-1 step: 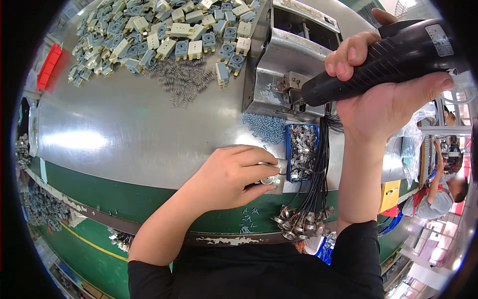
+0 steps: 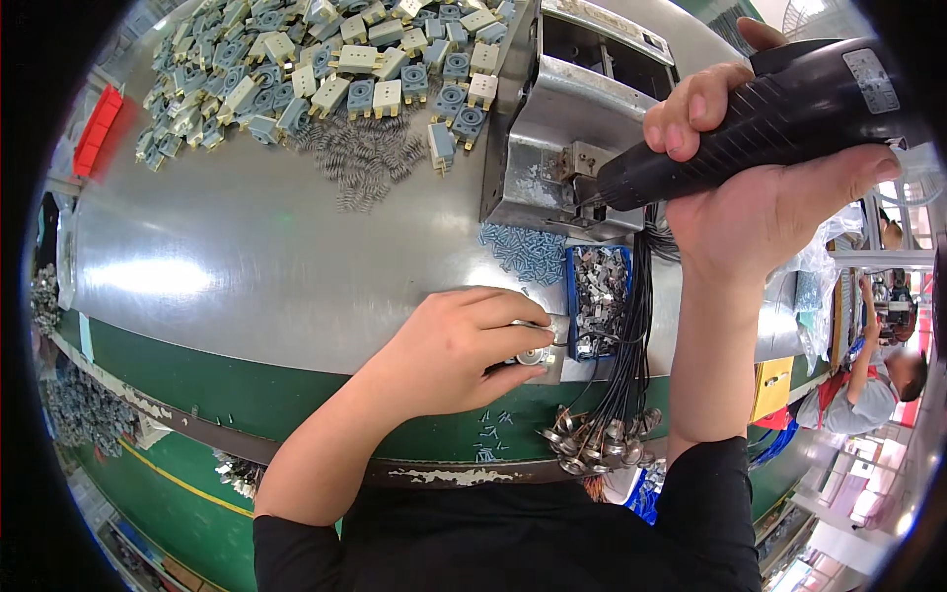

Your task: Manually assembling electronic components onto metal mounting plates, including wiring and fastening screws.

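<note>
My right hand (image 2: 735, 219) is wrapped round a black electric screwdriver (image 2: 735, 138). The screwdriver's tip points down to the left, at a small metal block (image 2: 584, 161) on the front of a metal box-shaped device (image 2: 552, 109). Near the table's front edge, my left hand (image 2: 459, 345) pinches a small round metal part (image 2: 533, 353) between thumb and fingers. A black cable runs from that part to the right. The hand hides most of whatever lies beneath it. Small bluish screws (image 2: 523, 252) lie in a pile just beyond my left hand.
A blue tray (image 2: 569, 296) holds small metal pieces. Black cables (image 2: 636, 345) with round metal ends (image 2: 602, 446) hang over the front edge. Grey-and-cream switch-like parts (image 2: 360, 59) and loose springs (image 2: 365, 158) cover the far left. A person (image 2: 868, 380) works at the right.
</note>
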The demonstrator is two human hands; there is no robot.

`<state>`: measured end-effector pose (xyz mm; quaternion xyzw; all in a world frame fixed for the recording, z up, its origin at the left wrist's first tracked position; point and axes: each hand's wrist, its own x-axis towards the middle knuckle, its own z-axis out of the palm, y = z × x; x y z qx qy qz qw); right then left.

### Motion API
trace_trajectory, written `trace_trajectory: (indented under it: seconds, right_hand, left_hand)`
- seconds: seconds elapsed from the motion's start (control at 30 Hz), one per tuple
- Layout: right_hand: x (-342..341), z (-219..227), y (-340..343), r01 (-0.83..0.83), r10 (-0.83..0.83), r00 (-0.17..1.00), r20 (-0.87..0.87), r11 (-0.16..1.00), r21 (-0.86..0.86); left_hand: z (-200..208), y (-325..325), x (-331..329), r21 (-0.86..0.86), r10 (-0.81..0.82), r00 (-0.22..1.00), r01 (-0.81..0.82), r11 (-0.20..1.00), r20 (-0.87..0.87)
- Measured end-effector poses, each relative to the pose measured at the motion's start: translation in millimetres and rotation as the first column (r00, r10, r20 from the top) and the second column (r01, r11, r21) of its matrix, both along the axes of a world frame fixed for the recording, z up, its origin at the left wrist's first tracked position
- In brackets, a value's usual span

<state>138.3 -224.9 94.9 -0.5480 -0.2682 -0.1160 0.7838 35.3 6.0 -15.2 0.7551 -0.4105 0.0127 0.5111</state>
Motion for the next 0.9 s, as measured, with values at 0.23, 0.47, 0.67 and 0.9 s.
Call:
trace_trajectory:
  seconds: [0.23, 0.47, 0.67, 0.9]
  right_hand:
    - [-4, 2, 10, 0.012, -0.012, 1.0, -0.015, 1.0, 0.022]
    - [-21, 9, 32, 0.074, -0.073, 0.997, -0.041, 0.996, 0.045]
    - [-29, 13, 19, 0.138, -0.158, 0.979, -0.129, 0.979, -0.147]
    - [-86, 16, 34, -0.114, 0.088, 0.957, -0.277, 0.99, -0.078]
  left_hand:
    - [-1, 2, 1, 0.004, -0.005, 1.0, 0.005, 1.0, 0.024]
    - [1, 2, -3, -0.006, -0.013, 1.0, 0.013, 1.0, 0.008]
    - [-3, 2, -4, -0.005, -0.005, 1.0, 0.005, 1.0, -0.015]
    - [-9, 3, -3, -0.008, 0.01, 1.0, -0.01, 1.0, -0.013]
